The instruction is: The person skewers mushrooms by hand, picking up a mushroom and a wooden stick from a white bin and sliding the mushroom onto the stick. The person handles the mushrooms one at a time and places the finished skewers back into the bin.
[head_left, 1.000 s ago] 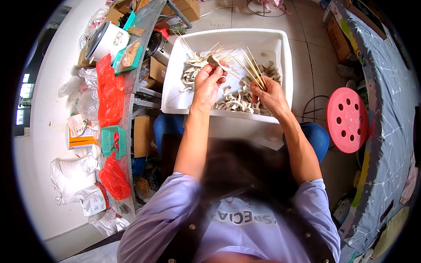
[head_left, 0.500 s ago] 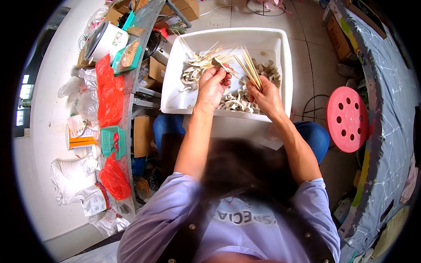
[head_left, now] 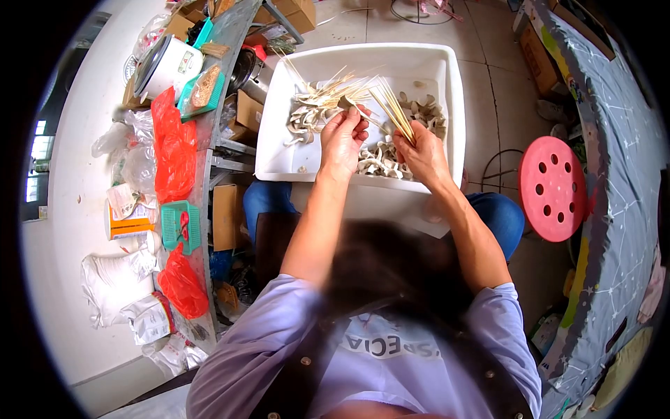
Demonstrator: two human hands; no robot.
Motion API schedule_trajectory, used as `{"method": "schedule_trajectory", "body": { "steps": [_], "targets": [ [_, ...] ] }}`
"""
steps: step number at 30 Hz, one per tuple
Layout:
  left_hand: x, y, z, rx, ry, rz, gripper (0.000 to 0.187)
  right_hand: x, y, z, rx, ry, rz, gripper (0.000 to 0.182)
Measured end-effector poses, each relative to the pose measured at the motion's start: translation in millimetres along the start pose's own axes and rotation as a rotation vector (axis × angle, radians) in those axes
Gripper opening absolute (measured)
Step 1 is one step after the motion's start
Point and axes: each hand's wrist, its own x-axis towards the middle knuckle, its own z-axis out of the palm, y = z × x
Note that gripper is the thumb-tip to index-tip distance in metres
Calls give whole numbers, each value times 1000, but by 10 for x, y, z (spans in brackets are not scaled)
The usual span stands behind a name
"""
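A white plastic tub (head_left: pixel 283 159) rests on my lap and holds several pale food strips (head_left: pixel 377 159) and finished skewers (head_left: pixel 314 98). My left hand (head_left: pixel 342 140) pinches one pale strip (head_left: pixel 344 103) at its fingertips over the tub. My right hand (head_left: pixel 422 155) grips a bundle of bamboo skewers (head_left: pixel 393 108) that fan up and to the left, their tips close to the strip. Both hands hover just above the heap of strips, a few centimetres apart.
A cluttered shelf at the left carries a rice cooker (head_left: pixel 164 66), red plastic bags (head_left: pixel 174 150), green baskets (head_left: pixel 180 225) and cardboard boxes. A pink perforated stool (head_left: pixel 551 188) stands on the tiled floor at the right, beside a patterned cloth-covered surface (head_left: pixel 614 174).
Both hands have drawn closer together over the tub. The right hand's skewer bundle has swung left towards the strip that the left hand holds.
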Motion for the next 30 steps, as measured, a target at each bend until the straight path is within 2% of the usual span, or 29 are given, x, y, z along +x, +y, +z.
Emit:
{"method": "schedule_trajectory", "body": {
  "steps": [4,8,11,13,14,16,17,19,22,24,26,27,30],
  "targets": [
    [-7,-44,0,54,-60,-23,12,-24,-35,16,-96,29,-29,21],
    [-21,-117,27,74,-29,-67,14,10,29,26,-35,4,-7,20],
    [153,-93,-78,63,-16,-135,15,58,-3,-101,-45,-4,100,18],
    [468,-39,-333,41,-22,-135,15,139,105,-238,-82,140,26,21],
    [687,-15,-487,11,39,-149,16,164,85,-334,-111,209,-29,23],
    [911,135,-532,-256,239,-195,18,215,63,-459,89,252,-61,28],
    [985,134,-564,-197,239,-137,17,206,31,-498,245,203,-7,30],
    [1058,81,-619,-78,239,-23,18,171,-78,-511,347,147,71,29],
    [831,-311,-425,638,-16,-69,12,176,-116,-420,430,92,110,27],
    [973,-944,-570,1165,-117,264,15,208,-19,-386,409,68,86,28],
    [829,-1052,-444,1731,-195,569,18,204,-14,-394,427,53,102,27],
    [784,-1045,-406,1851,-267,448,13,199,-25,-408,420,55,113,28],
    [818,-990,-390,1981,-267,257,21,219,-13,-434,402,56,141,28]
  ]
}}
